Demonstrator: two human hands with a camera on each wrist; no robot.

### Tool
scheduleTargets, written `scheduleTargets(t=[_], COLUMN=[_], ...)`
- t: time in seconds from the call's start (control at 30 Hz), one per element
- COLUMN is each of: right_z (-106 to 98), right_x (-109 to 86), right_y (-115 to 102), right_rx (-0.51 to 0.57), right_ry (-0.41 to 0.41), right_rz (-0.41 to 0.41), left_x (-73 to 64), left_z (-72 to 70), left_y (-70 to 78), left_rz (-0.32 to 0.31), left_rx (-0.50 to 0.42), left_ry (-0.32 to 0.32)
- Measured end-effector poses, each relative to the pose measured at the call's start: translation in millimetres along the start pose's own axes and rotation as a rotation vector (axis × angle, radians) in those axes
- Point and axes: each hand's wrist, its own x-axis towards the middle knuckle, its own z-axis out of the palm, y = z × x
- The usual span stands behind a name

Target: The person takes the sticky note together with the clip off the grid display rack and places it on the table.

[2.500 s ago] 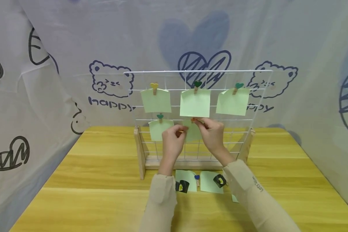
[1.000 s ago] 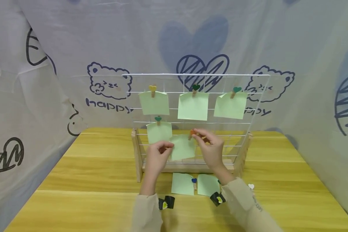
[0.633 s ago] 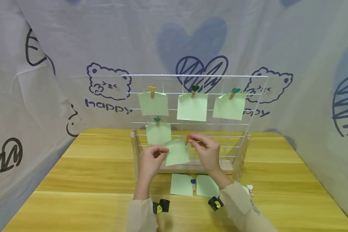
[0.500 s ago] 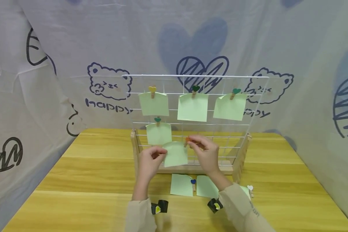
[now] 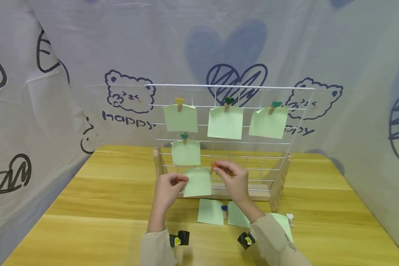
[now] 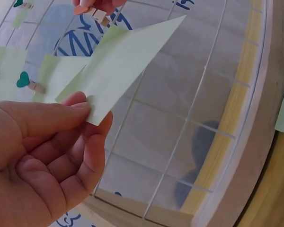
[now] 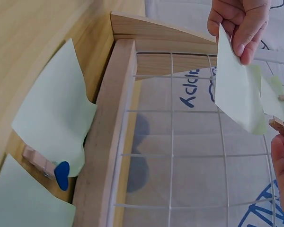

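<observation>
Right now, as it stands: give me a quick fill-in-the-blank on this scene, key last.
The left hand pinches a note coloured ____.
The right hand holds a clip topped in ____.
Clipped to the grid are ____ notes.
The rightmost clip on the table is topped in ____.
Missing: green; orange; four; white.

Lt-green sq. note [image 5: 197, 183], approx. upright, top edge creased, pinched by L edge in L fingers [image 6: 92, 156]; wooden peg [image 6: 97, 14] w/ orange top, in R fingers [image 7: 281, 161], tip nr note's top R corner.
</observation>
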Motion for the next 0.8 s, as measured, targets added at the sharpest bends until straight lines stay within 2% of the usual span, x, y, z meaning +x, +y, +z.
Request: scheduleTargets(t=[0.2,0.4,0.67,0.8], right_z=[1,6,7,10], right_x=[-6.0,-14.0,-19.2,-20.6], right_y=[2,5,8,8], right_rx=[0.014,0.051,0.067,0.070], right_ry=[-0.018,-0.070,-0.090,-0.117], right_rz=[0.069,0.134,0.254,0.301], left_x=[-2.7,-7.2,-5.4,-5.7], left_z=[-0.9,-5.0,-6.8,-8.7], left_y=[-6.6,-15.6,-23.2,-27.1], left_rz=[-0.027,-0.059,-0.053,-0.069], left_rx=[0.012,0.013,0.024,0.031], left_ry=[-0.011,-0.014,-0.046,-0.037])
